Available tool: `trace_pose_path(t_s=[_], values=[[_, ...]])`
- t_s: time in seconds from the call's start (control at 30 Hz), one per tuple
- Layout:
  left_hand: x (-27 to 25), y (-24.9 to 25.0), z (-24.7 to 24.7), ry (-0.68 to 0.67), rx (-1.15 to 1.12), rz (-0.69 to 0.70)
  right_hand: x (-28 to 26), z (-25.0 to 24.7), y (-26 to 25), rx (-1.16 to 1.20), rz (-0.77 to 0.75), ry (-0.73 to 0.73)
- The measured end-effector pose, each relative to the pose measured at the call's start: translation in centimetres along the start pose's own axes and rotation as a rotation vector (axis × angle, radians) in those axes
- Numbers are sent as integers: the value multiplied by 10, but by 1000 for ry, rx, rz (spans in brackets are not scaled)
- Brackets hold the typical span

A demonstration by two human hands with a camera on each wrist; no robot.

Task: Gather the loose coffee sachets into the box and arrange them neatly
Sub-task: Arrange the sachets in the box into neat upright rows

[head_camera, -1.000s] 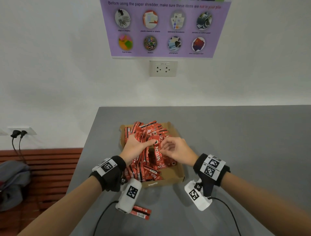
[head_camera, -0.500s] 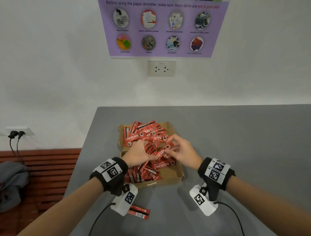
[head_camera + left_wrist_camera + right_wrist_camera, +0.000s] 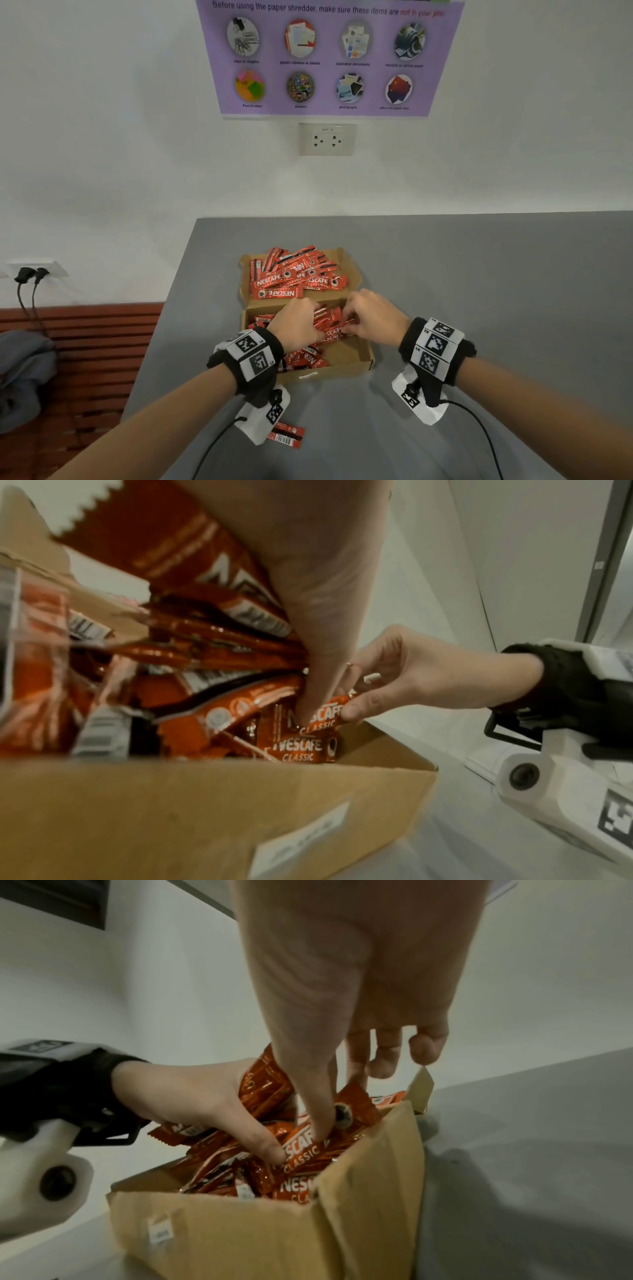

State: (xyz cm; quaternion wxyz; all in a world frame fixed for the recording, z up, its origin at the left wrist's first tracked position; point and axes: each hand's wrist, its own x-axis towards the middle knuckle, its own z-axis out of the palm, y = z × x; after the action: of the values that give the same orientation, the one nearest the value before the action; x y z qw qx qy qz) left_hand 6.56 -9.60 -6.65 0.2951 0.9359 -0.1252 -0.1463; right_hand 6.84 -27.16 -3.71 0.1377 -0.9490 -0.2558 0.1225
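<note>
Loose sachet [image 3: 286,435] half under wrist camera [image 3: 265,416] (box label [image 3: 301,840] blurred)

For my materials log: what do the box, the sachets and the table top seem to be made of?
Box: brown cardboard, matte, with creased walls and a raw cut rim; probably corrugated.
Sachets: thin printed film or foil laminate, glossy red, with highlights, crinkles and zigzag-cut ends.
Table top: smooth grey surface with a matte, even sheen; possibly laminate, cannot tell for sure.

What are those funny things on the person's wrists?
Bare arms, no sleeves. Each wrist wears a black band: left band, right band, with white squares of black checker markings. A white camera hangs under each, trailing a black cable.
</note>
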Motion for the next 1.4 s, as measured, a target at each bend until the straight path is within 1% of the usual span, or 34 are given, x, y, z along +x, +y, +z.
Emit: trace_pose_path(t_s=[0.1,0.3,0.53,0.7,0.83,0.93,1.2,1.4], values=[[2,-2,0,-13,-6,9,1,2,0,30,-10,-32],[3,-10,2,-36,-3,1,0,-2,1,57,-1,-50],[1,-9,7,-28,25,7,0,4,-1,-104,14,-70],[-1,-12,4,-76,88,-22,2,7,-1,-168,37,-79],[-1,-16,2,-56,141,-40,2,10,-3,-222,15,-48],[-2,-15,3,-52,147,-26,3,11,-5,-241,5,-21],[-3,-13,5,-42,133,20,5,15,-11,-255,-6,-3],[-5,-13,6,-16,234,35,7,19,-11,-240,7,5]])
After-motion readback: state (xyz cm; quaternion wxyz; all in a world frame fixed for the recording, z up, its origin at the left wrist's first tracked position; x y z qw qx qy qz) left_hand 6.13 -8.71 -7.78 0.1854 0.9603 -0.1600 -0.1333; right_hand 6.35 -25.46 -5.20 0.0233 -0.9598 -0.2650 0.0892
